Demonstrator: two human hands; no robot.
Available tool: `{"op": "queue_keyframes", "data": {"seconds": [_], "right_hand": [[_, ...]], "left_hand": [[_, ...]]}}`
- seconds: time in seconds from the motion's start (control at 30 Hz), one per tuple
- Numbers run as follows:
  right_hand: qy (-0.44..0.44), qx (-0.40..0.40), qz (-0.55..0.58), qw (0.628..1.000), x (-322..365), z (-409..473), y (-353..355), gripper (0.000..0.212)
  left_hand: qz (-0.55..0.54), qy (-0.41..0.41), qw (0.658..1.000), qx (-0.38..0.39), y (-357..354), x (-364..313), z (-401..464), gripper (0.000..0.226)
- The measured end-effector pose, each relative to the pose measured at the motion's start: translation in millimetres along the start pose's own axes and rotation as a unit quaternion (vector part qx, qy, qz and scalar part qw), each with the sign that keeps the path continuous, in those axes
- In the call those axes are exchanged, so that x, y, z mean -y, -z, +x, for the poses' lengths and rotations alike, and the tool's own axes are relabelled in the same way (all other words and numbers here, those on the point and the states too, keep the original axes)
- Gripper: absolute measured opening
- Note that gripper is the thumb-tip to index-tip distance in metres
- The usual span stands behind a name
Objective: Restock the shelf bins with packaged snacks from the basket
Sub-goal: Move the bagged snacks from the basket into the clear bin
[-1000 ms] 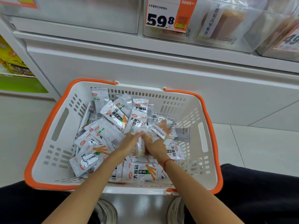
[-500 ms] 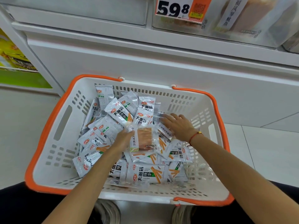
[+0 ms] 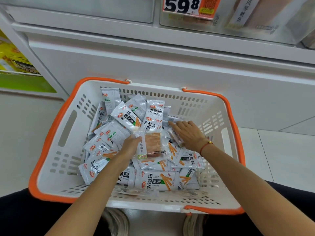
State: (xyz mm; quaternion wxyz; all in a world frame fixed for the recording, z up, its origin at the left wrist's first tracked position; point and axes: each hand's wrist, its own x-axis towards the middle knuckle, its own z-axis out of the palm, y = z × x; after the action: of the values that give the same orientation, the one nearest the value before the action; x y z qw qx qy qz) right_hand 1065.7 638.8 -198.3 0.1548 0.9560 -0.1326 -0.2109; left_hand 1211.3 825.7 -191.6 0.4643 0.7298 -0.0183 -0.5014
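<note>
A white basket with orange rim (image 3: pixel 51 138) sits on the floor below me, filled with several grey-white snack packets (image 3: pixel 127 117). My left hand (image 3: pixel 130 146) grips a clear packet with an orange-brown slab inside (image 3: pixel 151 144), held face up over the middle of the pile. My right hand (image 3: pixel 187 133) lies flat, fingers straight, on the packets at the right side of the pile, fingertips touching a grey packet near the far wall. Above, a clear shelf bin (image 3: pixel 255 17) holds similar clear packets behind a price tag (image 3: pixel 187 5).
A white shelf base (image 3: pixel 170 63) rises just behind the basket. Another shelf unit with yellow and green goods (image 3: pixel 15 65) stands at the left. Light floor tiles (image 3: pixel 281 159) lie to the right. My dark-clad knees frame the basket's near edge.
My hands, together in the pile a second ago, have parted. The left hand lifted the clear packet; the right hand slid to the right and further back over the packets.
</note>
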Motion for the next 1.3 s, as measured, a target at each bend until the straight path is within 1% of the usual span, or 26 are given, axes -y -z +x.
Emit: {"op": "queue_keyframes", "data": {"seconds": [0.07, 0.17, 0.23, 0.3, 0.33, 0.37, 0.4, 0.43, 0.5, 0.6, 0.63, 0.7, 0.8, 0.9, 0.97, 1.0, 1.03, 1.07, 1.13, 1.2, 1.23, 1.3], "right_hand": [[-0.025, -0.031, 0.008, 0.999, 1, 1, -3, 0.085], [-0.031, -0.072, 0.001, 0.997, -12, -7, 2, 0.073], [-0.017, -0.07, -0.01, 0.997, -22, -16, 7, 0.067], [0.001, -0.044, 0.013, 0.999, -26, -29, 19, 0.055], [-0.003, -0.009, 0.051, 0.999, -28, -34, 24, 0.049], [-0.018, 0.036, 0.113, 0.993, -30, -40, 33, 0.046], [-0.035, 0.092, 0.175, 0.98, -32, -45, 45, 0.045], [-0.045, 0.12, 0.222, 0.967, -36, -48, 57, 0.043], [-0.049, 0.127, 0.287, 0.948, -48, -52, 83, 0.037], [-0.058, 0.115, 0.381, 0.916, -73, -63, 132, 0.043], [-0.06, 0.1, 0.408, 0.905, -81, -67, 147, 0.037], [-0.053, 0.071, 0.455, 0.886, -95, -79, 176, 0.02], [-0.044, 0.034, 0.481, 0.875, -111, -101, 212, 0.015], [-0.006, 0.005, 0.543, 0.839, -130, -125, 250, 0.006], [-0.006, -0.025, 0.585, 0.81, -143, -141, 274, 0.013], [-0.014, -0.048, 0.597, 0.8, -150, -149, 284, 0.013], [-0.016, -0.08, 0.604, 0.793, -157, -153, 292, 0.012], [-0.017, -0.121, 0.615, 0.779, -164, -156, 299, 0.015], [-0.031, -0.226, 0.638, 0.736, -178, -157, 308, 0.024], [-0.043, -0.326, 0.653, 0.682, -185, -150, 317, 0.015], [-0.043, -0.361, 0.655, 0.662, -187, -146, 322, 0.01], [-0.045, -0.406, 0.653, 0.638, -186, -133, 332, 0.011]], "left_hand": [[0.002, 0.005, 1.0, 0.001, 1, 1, -1, 0.019], [0.006, 0.009, 1.0, 0.003, 2, 2, -4, 0.023], [0.01, 0.006, 1.0, 0.013, 2, 0, -7, 0.028], [0.034, -0.002, 0.999, 0.024, 1, -4, -15, 0.034], [0.049, -0.008, 0.998, 0.024, 0, -8, -20, 0.037], [0.063, -0.02, 0.998, 0.024, -1, -12, -25, 0.039], [0.076, -0.034, 0.996, 0.024, -2, -18, -31, 0.04], [0.089, -0.051, 0.994, 0.023, -3, -24, -35, 0.04], [0.096, -0.088, 0.991, 0.019, -2, -42, -50, 0.04], [0.082, -0.13, 0.988, 0.029, 0, -71, -70, 0.047], [0.082, -0.145, 0.986, 0.031, 1, -82, -79, 0.051], [0.079, -0.182, 0.979, 0.042, 3, -106, -96, 0.055], [0.066, -0.233, 0.969, 0.05, 6, -144, -124, 0.058], [0.055, -0.263, 0.961, 0.058, 12, -180, -148, 0.074], [0.069, -0.292, 0.951, 0.069, 13, -203, -165, 0.063], [0.079, -0.312, 0.944, 0.077, 13, -212, -174, 0.057], [0.088, -0.332, 0.936, 0.079, 13, -220, -182, 0.053], [0.09, -0.352, 0.928, 0.08, 12, -228, -189, 0.05], [0.077, -0.385, 0.916, 0.078, 9, -242, -201, 0.043], [0.083, -0.409, 0.906, 0.065, 9, -255, -200, 0.04], [0.094, -0.415, 0.903, 0.058, 10, -261, -196, 0.038], [0.115, -0.413, 0.901, 0.059, 12, -274, -190, 0.037]]}}
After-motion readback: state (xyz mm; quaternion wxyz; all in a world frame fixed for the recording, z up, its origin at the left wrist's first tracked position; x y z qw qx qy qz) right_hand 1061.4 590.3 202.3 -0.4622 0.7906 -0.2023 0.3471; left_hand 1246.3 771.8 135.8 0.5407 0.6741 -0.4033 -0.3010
